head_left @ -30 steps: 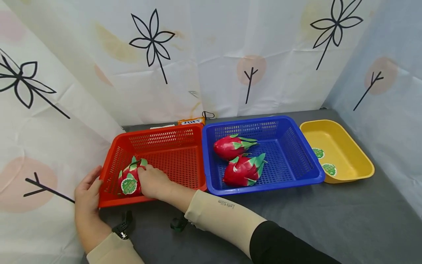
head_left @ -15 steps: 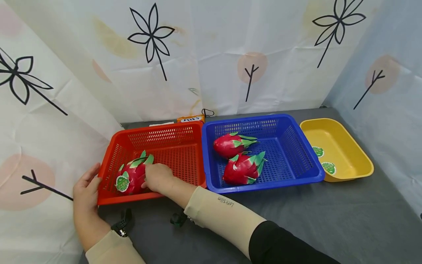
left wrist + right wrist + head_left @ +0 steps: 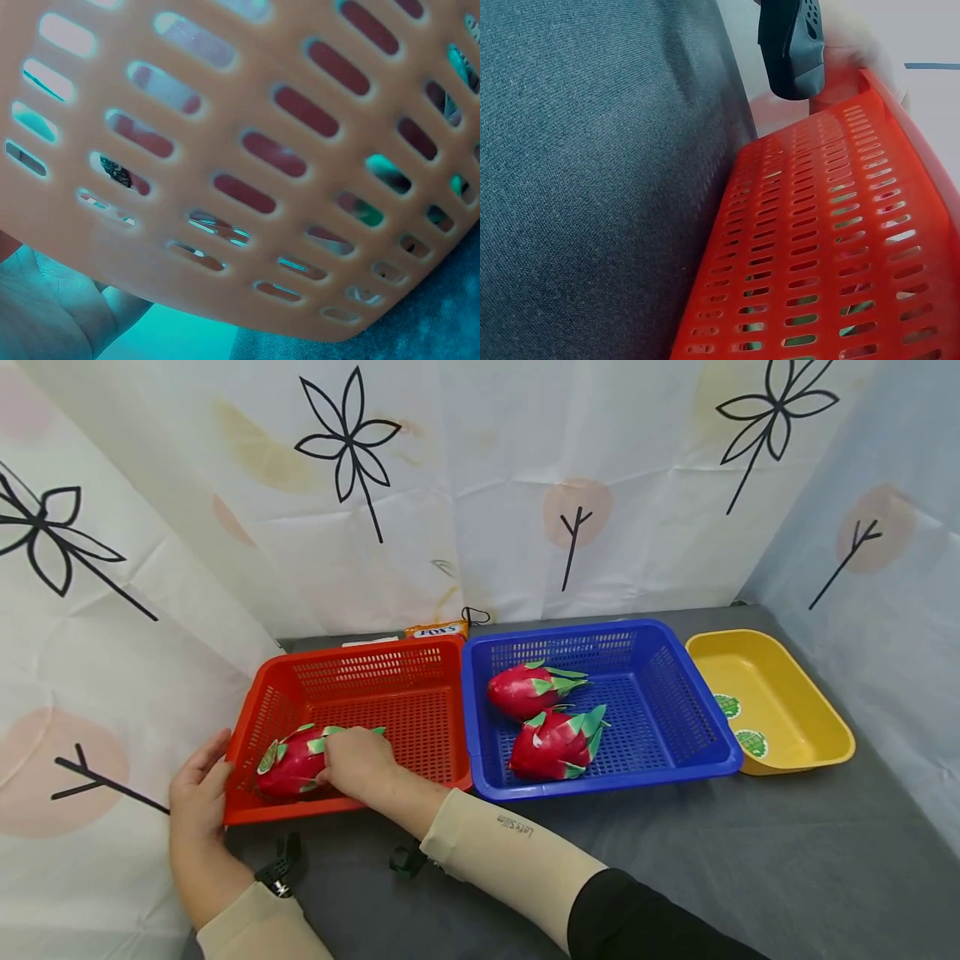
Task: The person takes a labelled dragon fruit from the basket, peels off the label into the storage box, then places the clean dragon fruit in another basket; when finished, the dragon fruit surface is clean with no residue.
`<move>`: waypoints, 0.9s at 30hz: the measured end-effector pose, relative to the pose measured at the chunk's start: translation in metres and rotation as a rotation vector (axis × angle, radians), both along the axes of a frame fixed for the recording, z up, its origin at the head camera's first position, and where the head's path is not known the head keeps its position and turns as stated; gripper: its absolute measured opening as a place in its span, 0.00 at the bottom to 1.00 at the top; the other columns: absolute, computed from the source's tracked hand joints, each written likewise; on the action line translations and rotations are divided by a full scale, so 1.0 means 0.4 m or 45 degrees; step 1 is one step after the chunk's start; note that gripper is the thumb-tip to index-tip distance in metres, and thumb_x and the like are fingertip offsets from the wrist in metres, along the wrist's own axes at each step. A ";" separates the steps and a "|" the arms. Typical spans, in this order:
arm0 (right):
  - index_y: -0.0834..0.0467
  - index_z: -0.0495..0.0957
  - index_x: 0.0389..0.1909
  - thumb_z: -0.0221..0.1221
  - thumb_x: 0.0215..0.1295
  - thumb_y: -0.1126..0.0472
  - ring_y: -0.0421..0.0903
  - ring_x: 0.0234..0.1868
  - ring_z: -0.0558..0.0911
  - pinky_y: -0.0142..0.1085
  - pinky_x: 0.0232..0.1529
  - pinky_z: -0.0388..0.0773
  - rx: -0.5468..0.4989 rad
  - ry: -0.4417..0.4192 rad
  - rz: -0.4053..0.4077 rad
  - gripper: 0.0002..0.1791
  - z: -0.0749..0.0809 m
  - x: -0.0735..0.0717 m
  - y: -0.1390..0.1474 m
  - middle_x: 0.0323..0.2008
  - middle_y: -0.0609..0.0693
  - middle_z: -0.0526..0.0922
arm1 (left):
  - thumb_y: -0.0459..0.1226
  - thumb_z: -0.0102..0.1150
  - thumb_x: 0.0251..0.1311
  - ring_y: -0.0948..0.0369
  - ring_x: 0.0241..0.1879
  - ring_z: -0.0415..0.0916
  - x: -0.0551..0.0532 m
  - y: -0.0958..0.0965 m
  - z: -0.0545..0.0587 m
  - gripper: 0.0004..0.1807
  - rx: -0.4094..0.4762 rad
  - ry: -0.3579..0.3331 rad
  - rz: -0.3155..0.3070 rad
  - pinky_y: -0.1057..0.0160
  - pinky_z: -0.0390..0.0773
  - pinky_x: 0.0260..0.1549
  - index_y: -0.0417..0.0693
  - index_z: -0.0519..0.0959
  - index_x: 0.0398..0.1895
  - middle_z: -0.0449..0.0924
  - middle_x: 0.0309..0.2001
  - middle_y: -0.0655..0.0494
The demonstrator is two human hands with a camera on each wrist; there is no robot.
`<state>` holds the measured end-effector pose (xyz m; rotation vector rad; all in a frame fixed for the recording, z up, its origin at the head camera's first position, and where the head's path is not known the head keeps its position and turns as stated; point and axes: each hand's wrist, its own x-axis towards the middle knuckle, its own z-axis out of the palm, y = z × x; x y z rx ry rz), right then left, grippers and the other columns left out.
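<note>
My right hand grips a dragon fruit inside the red basket. The fruit is pink-red with green leaf tips and lies on its side, a round green sticker at its left end. Fingers of that hand cover the fruit's right part. At the basket's left end, my left hand rests against the outer wall with fingers along the rim. In the left wrist view, the palm shows beside the slotted basket wall. Through the slots of the wall in the right wrist view, bits of red and green appear.
A blue basket adjoins on the right, holding two dragon fruits. Farther right stands a yellow tray with two round green stickers. Behind the red basket lies an orange packet. Printed curtains enclose the grey table.
The dragon fruit in the right hand has turned within the red basket: its sticker has moved up and left, its leaves now point right. The left hand has stayed at the basket's end.
</note>
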<state>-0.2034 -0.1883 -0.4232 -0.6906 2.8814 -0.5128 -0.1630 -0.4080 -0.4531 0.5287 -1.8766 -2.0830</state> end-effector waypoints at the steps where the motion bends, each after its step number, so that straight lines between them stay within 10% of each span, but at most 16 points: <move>1: 0.44 0.81 0.27 0.68 0.63 0.38 0.35 0.23 0.74 0.29 0.19 0.70 -0.051 0.025 -0.031 0.15 0.000 -0.002 0.002 0.24 0.37 0.77 | 0.27 0.44 0.72 0.71 0.46 0.78 0.000 0.001 0.001 0.27 0.000 -0.004 0.000 0.78 0.78 0.41 0.45 0.72 0.73 0.80 0.52 0.68; 8: 0.42 0.82 0.62 0.67 0.65 0.41 0.38 0.38 0.76 0.30 0.28 0.73 -0.168 0.106 -0.112 0.25 -0.003 -0.013 0.006 0.47 0.43 0.77 | 0.28 0.44 0.72 0.71 0.47 0.77 -0.003 0.004 0.004 0.27 -0.004 -0.023 0.018 0.78 0.78 0.42 0.44 0.71 0.73 0.79 0.54 0.66; 15: 0.39 0.84 0.57 0.66 0.68 0.48 0.37 0.41 0.81 0.31 0.32 0.79 -0.054 0.140 -0.105 0.17 0.000 -0.017 0.000 0.47 0.39 0.82 | 0.28 0.44 0.72 0.71 0.47 0.77 -0.005 -0.001 0.001 0.27 -0.010 -0.035 0.014 0.78 0.78 0.42 0.43 0.70 0.74 0.79 0.54 0.66; 23: 0.49 0.78 0.61 0.66 0.69 0.50 0.37 0.44 0.81 0.30 0.33 0.77 -0.112 -0.093 -0.094 0.21 0.003 -0.018 0.003 0.50 0.42 0.83 | 0.28 0.45 0.72 0.71 0.46 0.78 -0.005 0.000 0.002 0.27 0.010 -0.003 0.006 0.78 0.78 0.42 0.44 0.72 0.73 0.80 0.53 0.67; 27: 0.51 0.86 0.43 0.64 0.71 0.48 0.37 0.41 0.78 0.30 0.33 0.74 -0.065 -0.105 -0.047 0.12 0.003 -0.015 0.007 0.39 0.43 0.82 | 0.28 0.45 0.72 0.71 0.45 0.79 -0.006 0.001 0.001 0.26 0.009 0.016 0.007 0.78 0.78 0.42 0.43 0.73 0.72 0.81 0.51 0.67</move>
